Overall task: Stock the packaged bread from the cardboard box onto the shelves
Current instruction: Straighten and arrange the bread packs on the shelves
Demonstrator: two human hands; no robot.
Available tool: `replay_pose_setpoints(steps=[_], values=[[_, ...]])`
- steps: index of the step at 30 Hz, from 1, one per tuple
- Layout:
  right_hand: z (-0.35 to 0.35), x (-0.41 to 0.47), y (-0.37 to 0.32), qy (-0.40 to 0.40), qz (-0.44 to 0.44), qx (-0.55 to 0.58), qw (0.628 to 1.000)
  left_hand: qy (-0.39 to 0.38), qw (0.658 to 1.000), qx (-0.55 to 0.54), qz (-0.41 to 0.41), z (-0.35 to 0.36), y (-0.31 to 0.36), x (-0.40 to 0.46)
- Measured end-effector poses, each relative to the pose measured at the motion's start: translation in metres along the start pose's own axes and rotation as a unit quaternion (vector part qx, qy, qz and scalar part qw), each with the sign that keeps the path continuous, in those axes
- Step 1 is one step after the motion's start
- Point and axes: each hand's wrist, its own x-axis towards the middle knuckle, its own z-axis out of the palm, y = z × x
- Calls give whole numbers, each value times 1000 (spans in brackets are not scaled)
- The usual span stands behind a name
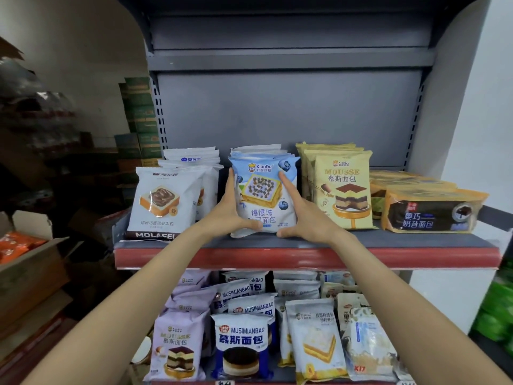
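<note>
Standing upright on the grey shelf (pixel 388 241), a blue blueberry bread packet (pixel 262 194) sits framed between two hands. The left hand (pixel 230 209) and right hand (pixel 301 209) press its sides, fingers straight, thumbs under its bottom edge. An open cardboard box (pixel 30 262), lower left, holds orange packets (pixel 16 245), partly cut off.

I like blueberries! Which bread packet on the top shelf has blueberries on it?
The light blue packet held between both hands, standing in the middle.
</note>
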Motion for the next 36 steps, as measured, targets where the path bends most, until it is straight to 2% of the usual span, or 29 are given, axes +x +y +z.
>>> replay_pose_setpoints(steps=[8, 10, 12, 14, 16, 17, 19, 21, 23, 26, 29, 32, 36], values=[[-2, -7, -7, -5, -6, 29, 1000, 11, 1000, 8, -18, 5, 7, 0], [-4, -16, -13, 11, -14, 33, 999, 18, 999, 26, -20, 4, 19, -15], [-4, -29, -20, 58, -23, -9, 998, 33, 996, 86, -8, -4, 31, -40], [-2, -41, -36, 165, -46, -61, 983, 77, 984, 159, 13, -20, 32, -67], [4, -50, -57, 266, -93, -28, 959, 162, 973, 157, 48, -40, 26, -94], [9, -52, -68, 286, -113, 11, 951, 221, 963, 141, 71, -52, 20, -106], [24, -47, -88, 271, -128, 87, 950, 323, 930, 139, 110, -80, 10, -127], [42, -35, -106, 209, -116, 163, 957, 356, 912, 163, 121, -111, -5, -135], [57, -19, -120, 120, -98, 205, 966, 325, 933, 141, 65, -142, -30, -130], [78, 7, -136, 35, -78, 205, 975, 196, 979, 16, -49, -174, -51, -108], [99, 37, -149, 58, -29, 147, 987, 54, 994, -6, -91, -189, -63, -85], [110, 61, -152, 68, 41, 115, 990, -7, 997, 4, -72, -191, -74, -60], [116, 78, -155, 76, 91, 174, 978, -50, 997, -14, -51, -194, -88, -39]])
